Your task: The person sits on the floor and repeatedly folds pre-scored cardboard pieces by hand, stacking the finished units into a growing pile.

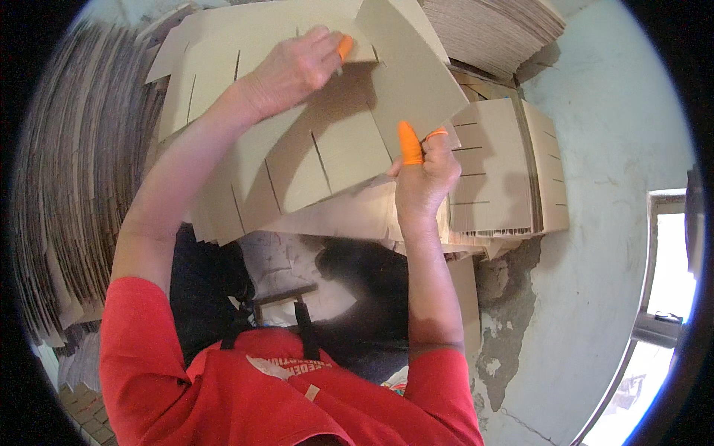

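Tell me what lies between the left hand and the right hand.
In the head view, shadowed slotted cardboard and part of a raised cardboard sheet lie between the left hand and the right hand.

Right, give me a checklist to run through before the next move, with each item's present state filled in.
1. Right hand at the raised sheet: ok, at its near edge.
2. Left hand gripping a sheet: cannot tell, its fingertips are partly hidden.
3. Orange covers worn: ok, seen on fingers of both hands.
4. Raised sheet lying flat: not ok, it tilts up.
5. Slits in the lower sheet visible: ok, dark lines show.
6. Left pile apart from both hands: ok.
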`<state>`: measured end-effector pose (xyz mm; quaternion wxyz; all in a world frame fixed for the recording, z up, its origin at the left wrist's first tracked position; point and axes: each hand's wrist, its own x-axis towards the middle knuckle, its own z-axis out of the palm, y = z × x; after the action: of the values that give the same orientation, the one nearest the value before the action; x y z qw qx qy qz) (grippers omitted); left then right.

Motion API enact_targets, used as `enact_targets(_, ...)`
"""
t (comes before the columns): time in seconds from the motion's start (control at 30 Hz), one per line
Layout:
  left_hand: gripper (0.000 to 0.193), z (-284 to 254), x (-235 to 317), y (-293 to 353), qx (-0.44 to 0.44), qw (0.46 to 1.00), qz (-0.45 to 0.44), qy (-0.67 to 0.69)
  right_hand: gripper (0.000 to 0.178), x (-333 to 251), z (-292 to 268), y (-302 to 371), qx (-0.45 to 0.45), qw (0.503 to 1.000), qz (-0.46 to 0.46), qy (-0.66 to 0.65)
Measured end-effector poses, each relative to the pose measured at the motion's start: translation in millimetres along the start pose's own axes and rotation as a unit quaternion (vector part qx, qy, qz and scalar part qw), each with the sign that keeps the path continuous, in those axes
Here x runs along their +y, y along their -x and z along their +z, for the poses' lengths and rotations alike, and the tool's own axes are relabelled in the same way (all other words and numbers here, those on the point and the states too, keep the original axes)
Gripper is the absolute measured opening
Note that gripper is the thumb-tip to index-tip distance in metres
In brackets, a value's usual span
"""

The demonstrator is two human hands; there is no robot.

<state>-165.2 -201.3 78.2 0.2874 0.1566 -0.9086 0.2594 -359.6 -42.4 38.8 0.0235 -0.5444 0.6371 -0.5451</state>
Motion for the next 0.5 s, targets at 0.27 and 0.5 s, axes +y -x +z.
enact_targets(0.27, 0.023, -38.8, 27.1, -3.7, 0.021, 0.998, -0.065, -0.014, 0.084, -47.1, -10.4, 4.3, -0.073, 0.994, -0.045, 0.074)
enact_targets(0.5, 0.041, -78.8, 55.5, -4.7, 0.004, 0.994, -0.014, 0.111, 0.078, -58.3, -11.3, 2.9, -0.043, 0.989, -0.06, 0.13)
